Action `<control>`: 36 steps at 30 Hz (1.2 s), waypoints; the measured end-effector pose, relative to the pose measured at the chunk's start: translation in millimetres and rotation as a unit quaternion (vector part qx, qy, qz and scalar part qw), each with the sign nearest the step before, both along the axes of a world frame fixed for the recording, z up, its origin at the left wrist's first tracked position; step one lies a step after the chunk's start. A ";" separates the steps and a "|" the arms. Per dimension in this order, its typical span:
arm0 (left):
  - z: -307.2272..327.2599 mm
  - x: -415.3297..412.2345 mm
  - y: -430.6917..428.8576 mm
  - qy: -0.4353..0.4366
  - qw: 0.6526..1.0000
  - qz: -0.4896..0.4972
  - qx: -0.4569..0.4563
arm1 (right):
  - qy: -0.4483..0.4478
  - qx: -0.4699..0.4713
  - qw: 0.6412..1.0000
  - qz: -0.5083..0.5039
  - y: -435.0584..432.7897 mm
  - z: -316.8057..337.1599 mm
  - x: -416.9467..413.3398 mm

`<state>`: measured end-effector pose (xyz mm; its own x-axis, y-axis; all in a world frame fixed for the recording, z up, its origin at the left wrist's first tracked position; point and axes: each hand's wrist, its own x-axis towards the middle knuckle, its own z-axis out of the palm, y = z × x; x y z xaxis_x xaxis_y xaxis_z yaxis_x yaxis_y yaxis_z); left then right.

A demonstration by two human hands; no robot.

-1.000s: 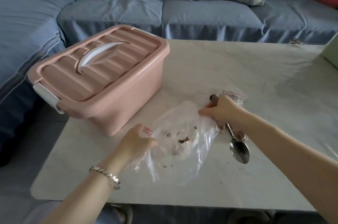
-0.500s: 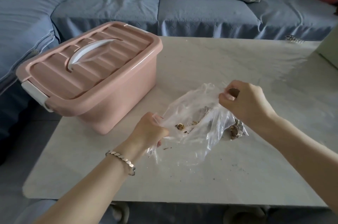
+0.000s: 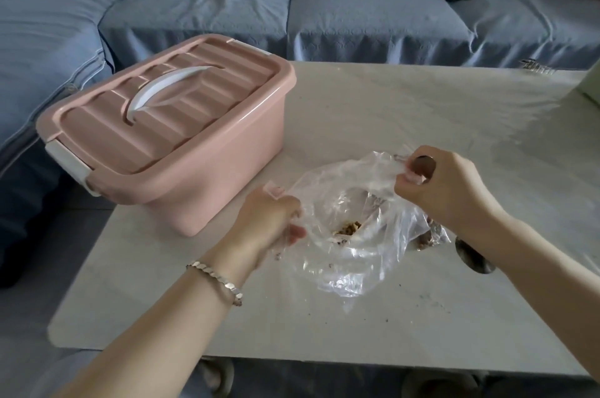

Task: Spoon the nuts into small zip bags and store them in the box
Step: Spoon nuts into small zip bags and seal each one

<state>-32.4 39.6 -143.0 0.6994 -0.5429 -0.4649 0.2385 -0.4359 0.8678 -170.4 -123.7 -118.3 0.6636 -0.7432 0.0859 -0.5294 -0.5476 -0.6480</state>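
Clear plastic bag [image 3: 350,254] rests on the pale worktop [image 3: 389,111], held open at both edges. Left hand [image 3: 266,222] fingers pinch the left rim. Right hand [image 3: 444,189] fingers pinch the right rim and curl round the spoon [image 3: 474,256] handle, with the bowl low beside the forearm. Nuts [image 3: 349,229] lie at the bag bottom. Pink box [image 3: 201,176], lid on, stands just left.

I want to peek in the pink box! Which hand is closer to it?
Left. The left hand grips the plastic bag just beside the pink box; the right hand pinches the bag's far side, farther away.
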 end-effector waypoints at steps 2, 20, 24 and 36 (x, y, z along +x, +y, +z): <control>-3.1 1.5 0.1 -0.096 0.994 -0.036 0.037 | 0.023 0.015 1.000 -0.001 -0.7 -4.5 -0.7; -8.1 -17.0 32.0 -0.005 0.998 -0.034 0.052 | 0.038 0.148 0.985 -0.079 -6.8 -24.6 -1.2; 11.9 -2.0 20.1 -0.082 0.991 -0.067 0.082 | 0.071 0.132 0.987 -0.057 -7.9 -22.1 -5.3; 55.8 25.4 -7.6 -0.306 0.872 -0.255 0.284 | 0.100 0.079 0.992 -0.021 -5.2 -2.7 -12.3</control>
<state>-7.1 32.0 -87.2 0.6458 -0.6595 -0.3847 -0.5434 -0.7510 0.3751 -182.7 -128.9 -121.0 0.6245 -0.7635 -0.1645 -0.6756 -0.4224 -0.6043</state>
